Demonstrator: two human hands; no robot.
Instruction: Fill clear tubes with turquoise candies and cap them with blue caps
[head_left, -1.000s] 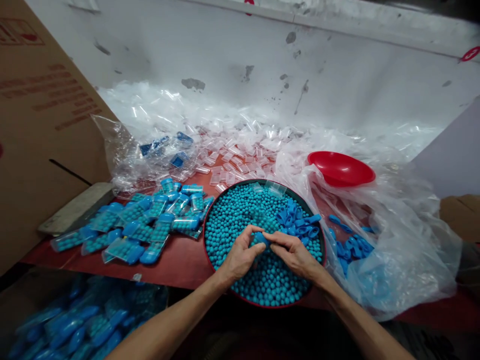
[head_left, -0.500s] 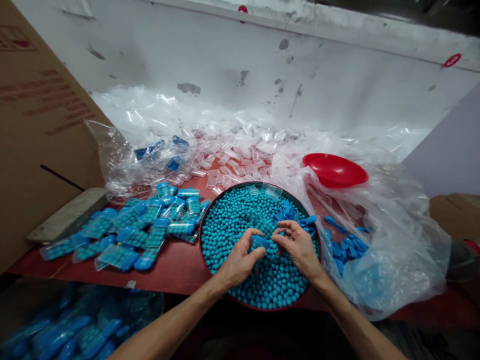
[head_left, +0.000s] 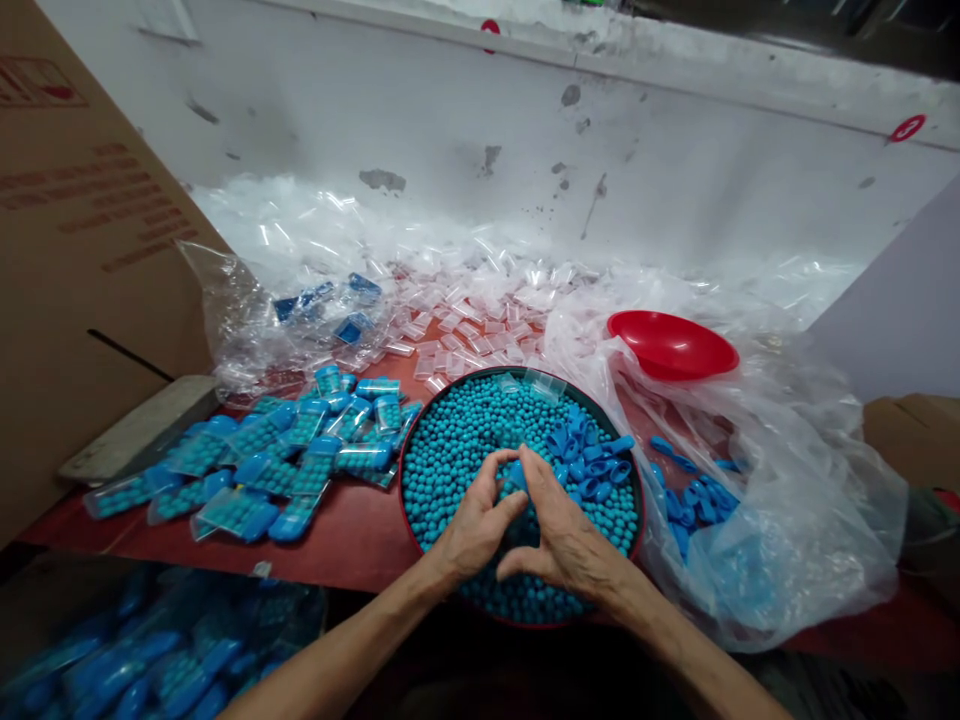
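Over a round basin point(head_left: 405, 505) of small blue balls point(head_left: 465, 420), my left hand point(head_left: 472, 525) is closed around a small clear container, mostly hidden, with a blue cap point(head_left: 516, 477) showing. My right hand point(head_left: 566, 530) has its fingers stretched out against the capped end and its thumb spread apart below. Loose blue caps point(head_left: 589, 462) lie on the balls at the basin's right side. To the left, several clear containers filled with balls and capped in blue point(head_left: 307, 470) are heaped on the red table point(head_left: 360, 555).
Empty clear containers point(head_left: 487, 340) lie scattered behind the basin. A red bowl point(head_left: 673, 345) rests on a plastic bag point(head_left: 810, 540) at right, near more blue caps point(head_left: 697, 503). A cardboard box point(head_left: 97, 260) stands left. Filled packs point(head_left: 165, 650) sit below the table edge.
My right hand has moved left from beside the loose caps to the container, and its fingers have straightened against the cap. My left hand stays nearly in place.
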